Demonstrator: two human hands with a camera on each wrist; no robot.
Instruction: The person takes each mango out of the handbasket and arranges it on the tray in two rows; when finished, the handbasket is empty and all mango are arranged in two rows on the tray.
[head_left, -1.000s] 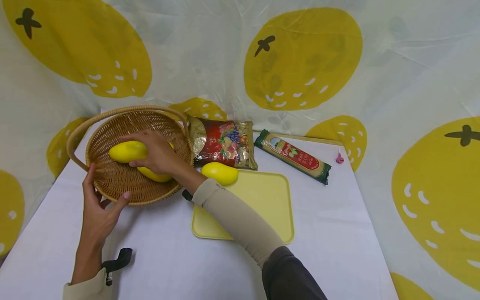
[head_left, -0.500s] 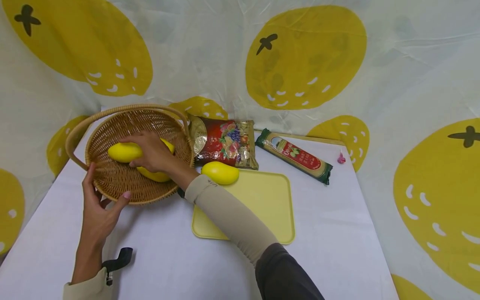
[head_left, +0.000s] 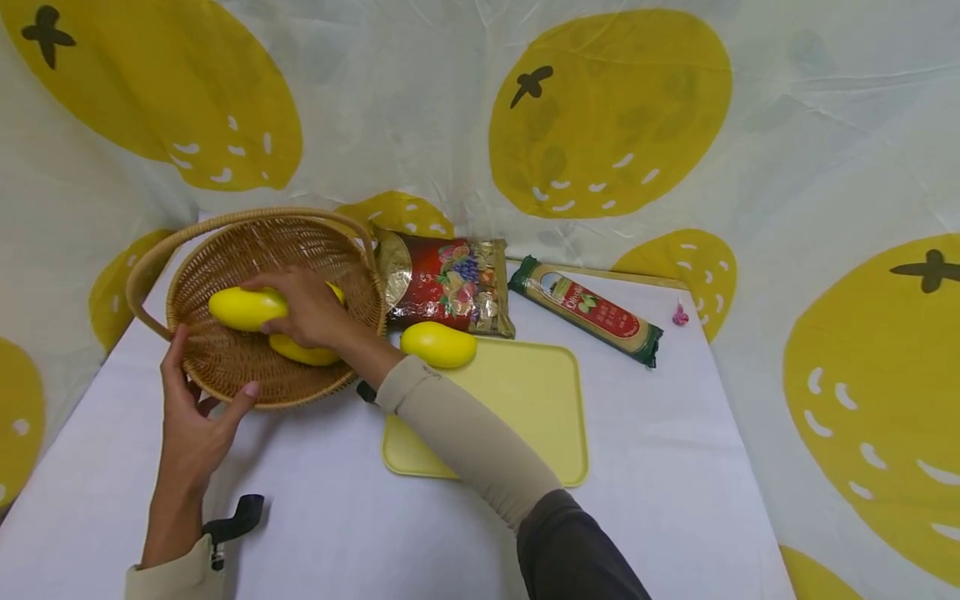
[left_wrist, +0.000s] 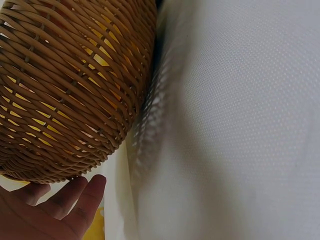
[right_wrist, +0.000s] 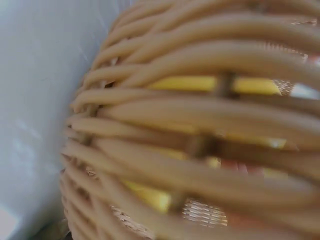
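A brown wicker basket (head_left: 258, 375) with an arched handle tilts toward me at the table's left. My left hand (head_left: 193, 433) holds its near-left rim, thumb and fingers spread apart along it; the left wrist view shows fingertips (left_wrist: 92, 197) against the weave. Inside the basket, my right hand (head_left: 303, 307) grips a yellow mango (head_left: 243, 309). More yellow fruit (head_left: 303, 351) lies beneath that hand, partly covered by it. Through the weave (right_wrist: 200, 115) in the right wrist view, yellow patches show, but the hand itself is hidden there.
Another mango (head_left: 438, 345) rests at the back-left corner of a pale yellow tray (head_left: 525, 400). Behind stands a red and gold packet (head_left: 448, 283). A pasta packet (head_left: 587, 312) lies to its right, then a small pink object (head_left: 680, 314). A patterned curtain (head_left: 420, 100) closes off the back.
The right hand and the mango it grips have shifted very slightly left within the basket. The left hand keeps its hold on the rim.
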